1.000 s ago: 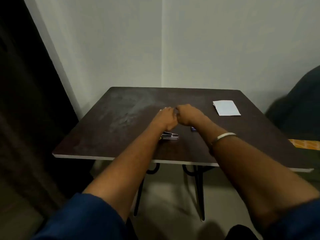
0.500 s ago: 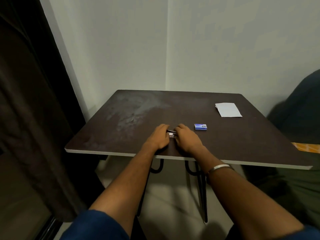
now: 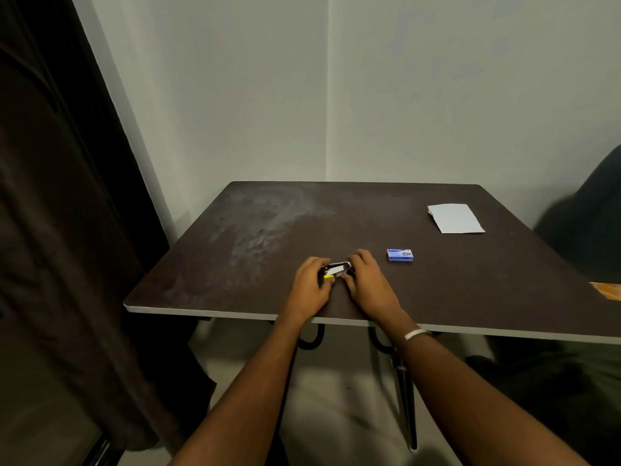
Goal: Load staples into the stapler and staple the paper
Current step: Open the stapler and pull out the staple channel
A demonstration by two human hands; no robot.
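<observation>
A small stapler [image 3: 337,270], metallic with a yellow end, sits on the dark table [image 3: 470,280] near its front edge. My left hand [image 3: 311,285] grips its left end and my right hand [image 3: 368,280] grips its right end, so most of it is hidden. A small blue staple box [image 3: 399,254] lies just right of my right hand. A folded white paper [image 3: 455,218] rests at the table's far right.
The table stands in a room corner, with walls behind. A dark curtain [image 3: 67,230] hangs on the left. A dark chair back [image 3: 584,223] and an orange item [image 3: 608,290] are at the right edge. Black table legs [image 3: 405,391] show below.
My hands came back from the table's middle toward the front edge and closed on the stapler. The blue staple box, earlier hidden by my right wrist, is now in plain sight.
</observation>
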